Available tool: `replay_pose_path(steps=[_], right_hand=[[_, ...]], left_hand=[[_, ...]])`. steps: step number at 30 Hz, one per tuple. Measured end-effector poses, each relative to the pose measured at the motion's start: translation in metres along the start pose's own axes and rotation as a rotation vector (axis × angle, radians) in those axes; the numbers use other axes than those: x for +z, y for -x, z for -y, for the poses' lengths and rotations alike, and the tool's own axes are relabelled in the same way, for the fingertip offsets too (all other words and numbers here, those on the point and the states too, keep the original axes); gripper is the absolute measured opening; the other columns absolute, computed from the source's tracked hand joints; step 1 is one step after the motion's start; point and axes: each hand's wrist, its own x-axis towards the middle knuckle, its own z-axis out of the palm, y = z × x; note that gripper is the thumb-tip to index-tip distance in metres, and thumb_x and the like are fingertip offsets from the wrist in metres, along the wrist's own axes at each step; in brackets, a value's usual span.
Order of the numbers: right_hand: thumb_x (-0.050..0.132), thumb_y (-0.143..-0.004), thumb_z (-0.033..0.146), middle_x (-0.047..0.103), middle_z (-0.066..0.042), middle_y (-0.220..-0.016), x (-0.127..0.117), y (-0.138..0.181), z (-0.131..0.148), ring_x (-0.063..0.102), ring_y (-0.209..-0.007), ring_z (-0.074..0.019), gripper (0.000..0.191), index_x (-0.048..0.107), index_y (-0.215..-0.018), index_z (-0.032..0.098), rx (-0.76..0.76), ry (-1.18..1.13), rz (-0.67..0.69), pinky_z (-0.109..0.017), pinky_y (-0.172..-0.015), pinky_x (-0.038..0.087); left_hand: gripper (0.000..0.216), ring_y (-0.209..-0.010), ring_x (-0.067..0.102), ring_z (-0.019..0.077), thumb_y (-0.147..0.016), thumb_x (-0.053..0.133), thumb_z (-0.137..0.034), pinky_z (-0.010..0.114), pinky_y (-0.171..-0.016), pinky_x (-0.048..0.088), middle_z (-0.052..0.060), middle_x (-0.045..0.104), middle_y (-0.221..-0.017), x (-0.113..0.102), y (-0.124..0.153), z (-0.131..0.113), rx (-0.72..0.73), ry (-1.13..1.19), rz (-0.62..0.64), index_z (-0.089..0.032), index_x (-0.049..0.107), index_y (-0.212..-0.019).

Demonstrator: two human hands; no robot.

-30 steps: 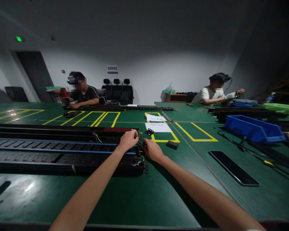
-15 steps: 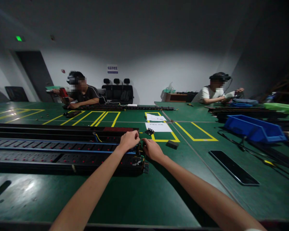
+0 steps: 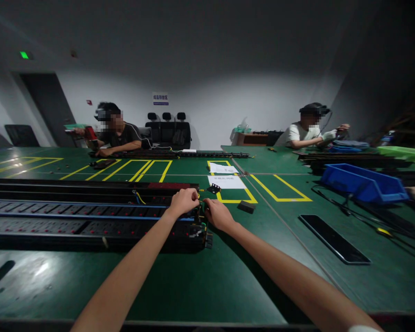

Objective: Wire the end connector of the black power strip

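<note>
Long black power strips with rows of sockets and red marks lie side by side on the left, some edged in blue. My left hand rests at their right end, its fingers pinched together. Facing it, my right hand is closed too, fingertips almost meeting the left ones. Something thin shows between the fingertips, too small to name. Green and yellow wires poke out of the nearest strip's end, below the hands. More loose wires, blue and yellow, emerge farther left. A small black perforated plate lies just beyond the hands.
White papers lie inside yellow tape on the green table. To the right are a small dark block, a phone, black cables and a blue bin. Two people work across the table; another hand shows at the right edge.
Both my hands stay at the strip's end with almost no movement. The whole view has shifted very slightly. Across the table on the right, the person's hands have moved a little.
</note>
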Motion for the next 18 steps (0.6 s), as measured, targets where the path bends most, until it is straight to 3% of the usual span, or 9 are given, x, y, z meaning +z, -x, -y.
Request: replay_pose_path(steps=[18], right_hand=[[0.050, -0.091, 0.017, 0.066, -0.014, -0.117, -0.0009, -0.0006, 0.0010, 0.059, -0.109, -0.0236, 0.040, 0.052, -0.130, 0.014, 0.011, -0.004, 0.007, -0.032, -0.093, 0.042]], left_hand=[[0.013, -0.087, 0.068, 0.0232, -0.077, 0.063, -0.034, 0.030, -0.077, 0.050, 0.001, 0.074, -0.089, -0.0070, 0.0058, -0.0033, 0.005, -0.015, 0.007, -0.028, 0.070, -0.087]])
